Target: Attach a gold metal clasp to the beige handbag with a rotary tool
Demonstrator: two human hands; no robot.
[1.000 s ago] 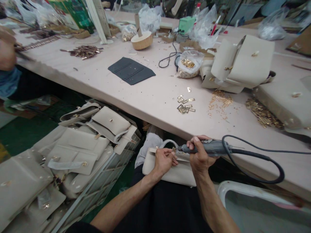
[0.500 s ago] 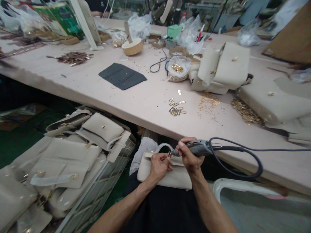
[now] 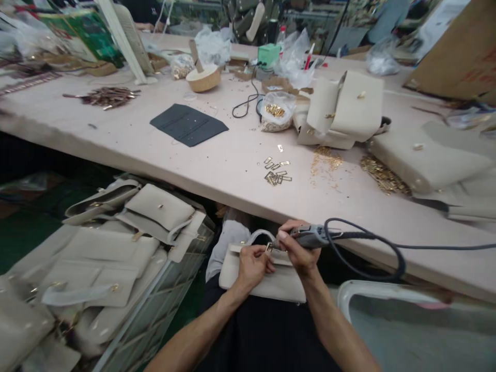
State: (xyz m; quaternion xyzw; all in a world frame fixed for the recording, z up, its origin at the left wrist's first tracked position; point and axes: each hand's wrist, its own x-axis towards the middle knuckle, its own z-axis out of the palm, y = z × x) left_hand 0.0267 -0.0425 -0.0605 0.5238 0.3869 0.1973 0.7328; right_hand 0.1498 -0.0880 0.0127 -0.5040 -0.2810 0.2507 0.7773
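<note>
Beige bag (image 3: 267, 281) on lap | left hand (image 3: 251, 266) on clasp | right hand (image 3: 298, 253) grips tool (image 3: 310, 236)

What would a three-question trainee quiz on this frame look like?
1. True or false: the right hand grips a corded electric screwdriver.
2. What does the left hand pinch on the cream handbag? A) strap B) gold clasp C) zipper
3. Fill in: the dark grey mat lies on the ____.

Key: 1 true; 2 B; 3 table.
</note>
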